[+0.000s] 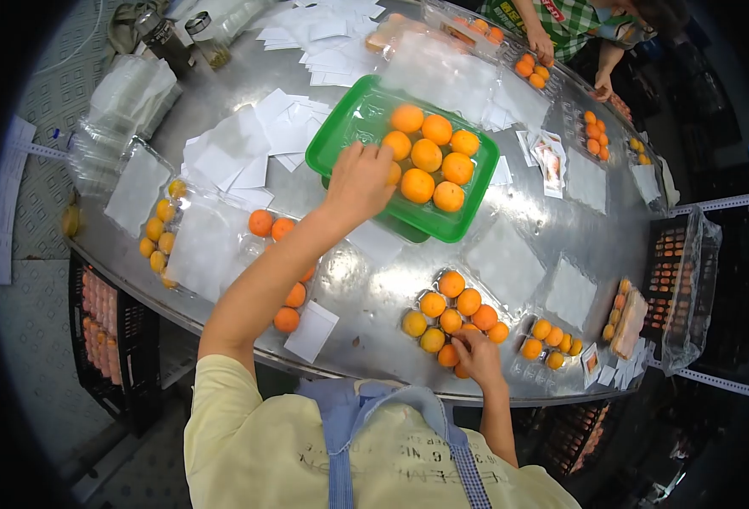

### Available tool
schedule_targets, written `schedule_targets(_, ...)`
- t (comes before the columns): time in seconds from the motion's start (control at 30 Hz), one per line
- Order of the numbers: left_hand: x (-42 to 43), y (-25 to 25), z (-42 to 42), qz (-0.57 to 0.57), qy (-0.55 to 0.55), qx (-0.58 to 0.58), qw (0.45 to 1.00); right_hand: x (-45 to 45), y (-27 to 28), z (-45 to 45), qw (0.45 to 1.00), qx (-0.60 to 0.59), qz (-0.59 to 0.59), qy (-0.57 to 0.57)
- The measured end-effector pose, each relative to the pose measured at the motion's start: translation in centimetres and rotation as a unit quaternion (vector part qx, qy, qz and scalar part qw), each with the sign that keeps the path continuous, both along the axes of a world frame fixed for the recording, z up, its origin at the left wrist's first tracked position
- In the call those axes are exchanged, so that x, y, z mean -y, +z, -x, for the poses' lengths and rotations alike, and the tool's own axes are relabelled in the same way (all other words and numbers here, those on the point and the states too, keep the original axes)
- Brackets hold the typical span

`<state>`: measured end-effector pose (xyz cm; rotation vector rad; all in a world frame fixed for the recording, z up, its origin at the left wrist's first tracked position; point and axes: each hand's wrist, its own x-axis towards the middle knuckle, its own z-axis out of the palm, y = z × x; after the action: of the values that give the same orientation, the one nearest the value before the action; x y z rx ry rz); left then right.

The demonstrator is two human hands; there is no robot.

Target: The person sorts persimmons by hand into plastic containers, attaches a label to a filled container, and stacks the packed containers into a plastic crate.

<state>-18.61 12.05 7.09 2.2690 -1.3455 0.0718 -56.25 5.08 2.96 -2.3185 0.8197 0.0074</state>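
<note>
My left hand [361,180] reaches into a green plastic tray [324,146], its fingers curled around an orange [394,174] that they partly hide. Several more oranges [426,155] lie in that tray, to the right of the hand. Near the table's front edge, my right hand [478,356] has its fingers closed on an orange [448,355] in a clear plastic fruit pack [486,299]. Other oranges [468,301] fill the pack around and beyond my fingertips; the hand covers part of the nearest ones.
White sheets [230,153] and more fruit packs [552,338] are spread over the metal table [374,318]. Stacked clear containers [124,123] and a dark bottle [162,38] stand at left. A co-worker's hand [541,44] is over a pack at far right. Black crates [107,339] flank the table.
</note>
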Motion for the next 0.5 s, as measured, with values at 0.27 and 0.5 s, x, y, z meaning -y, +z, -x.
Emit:
schedule_targets(0.27, 0.0, -0.5, -0.3, 0.115, -0.025, 0.047, 0.992, 0.5, 0.4, -0.3, 0.999, -0.012, 0.013, 0.026)
schedule_targets(0.5, -5.5, 2.9, 0.8, 0.385, -0.01, -0.659, 0.646, 1.2, 2.7, -1.9, 0.999, 0.03, 0.028, 0.001)
